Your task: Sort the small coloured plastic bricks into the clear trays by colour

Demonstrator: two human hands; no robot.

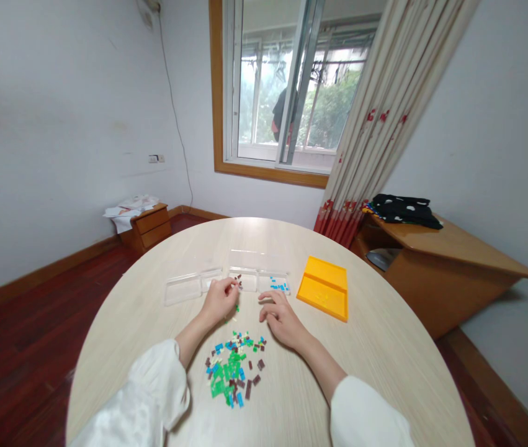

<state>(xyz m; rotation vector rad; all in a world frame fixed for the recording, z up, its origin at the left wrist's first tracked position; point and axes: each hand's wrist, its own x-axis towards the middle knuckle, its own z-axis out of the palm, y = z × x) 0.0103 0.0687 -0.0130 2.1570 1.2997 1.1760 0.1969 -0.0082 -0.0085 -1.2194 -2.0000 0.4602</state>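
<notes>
My left hand [219, 299] is closed in a pinch at the near edge of a clear plastic box [247, 287]; whatever its fingertips hold is too small to make out. Several small brown bricks [239, 281] lie in that box's left compartment, beside my fingers. Blue bricks [279, 284] are scattered in its right compartment. Over the table in front of them hovers my right hand [280, 318], its fingers apart and curved, with nothing visible in them. Closer to me spreads a loose pile of green, brown, blue and cream bricks [229, 369].
A second clear box [182, 289] stands at the left. To the right lies an open yellow case [323, 302]. All are on a round pale table [361, 372]. Beyond it are a curtain [380, 124] and a wooden desk [431, 267] with dark cloth.
</notes>
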